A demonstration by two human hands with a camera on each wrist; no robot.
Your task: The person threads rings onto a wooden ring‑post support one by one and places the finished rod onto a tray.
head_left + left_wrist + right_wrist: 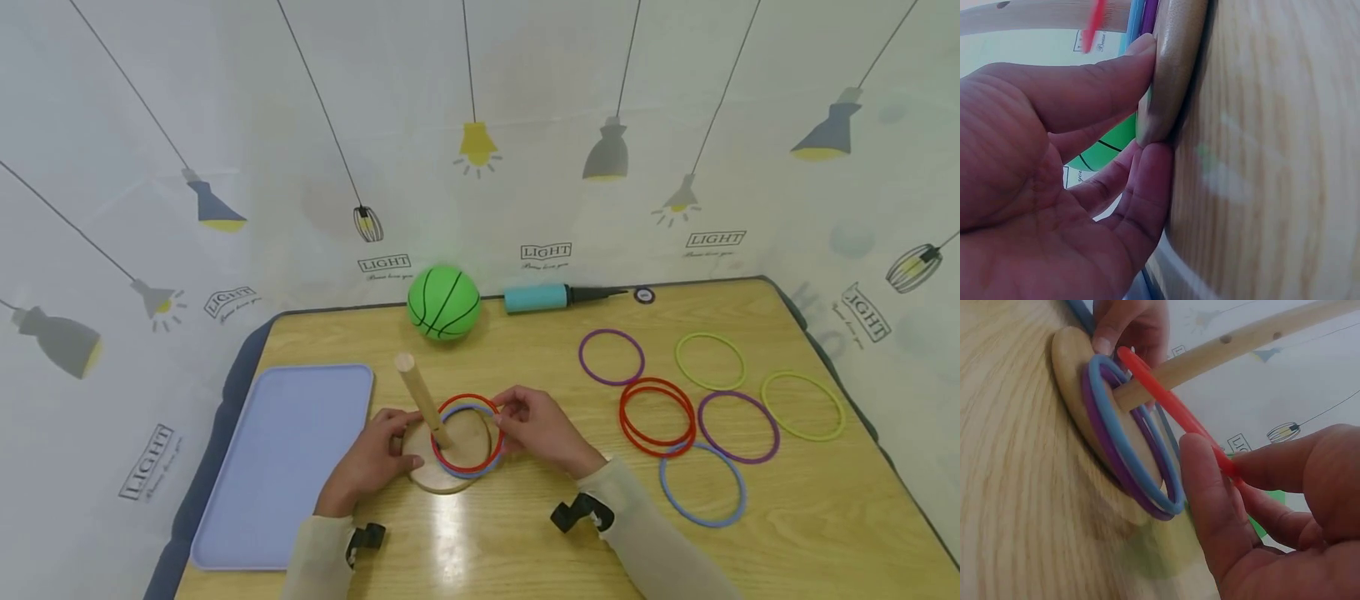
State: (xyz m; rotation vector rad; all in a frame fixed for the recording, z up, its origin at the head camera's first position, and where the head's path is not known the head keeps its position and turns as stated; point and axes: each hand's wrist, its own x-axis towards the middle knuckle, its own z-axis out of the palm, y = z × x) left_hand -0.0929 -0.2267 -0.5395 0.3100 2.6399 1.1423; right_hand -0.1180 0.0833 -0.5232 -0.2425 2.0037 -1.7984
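Note:
A round wooden base [422, 472] carries a wooden peg [418, 390] with holes in it. My left hand [372, 457] holds the base's left edge, thumb on the top face and fingers at the rim. In the right wrist view, a blue ring [1110, 417] and a purple ring [1159, 512] lie stacked around the foot of the peg. Between thumb and fingers, my right hand [546, 427] pinches a red ring [1179, 414]. This ring is around the peg, tilted, with its near side raised above the blue ring.
Several rings, including red rings [621, 408], a purple ring [777, 437], a blue ring [703, 523] and a yellow-green ring [842, 408], lie at right. A pale blue tray [300, 450] is at left. Behind stand a green ball [444, 303] and a teal pump [536, 298].

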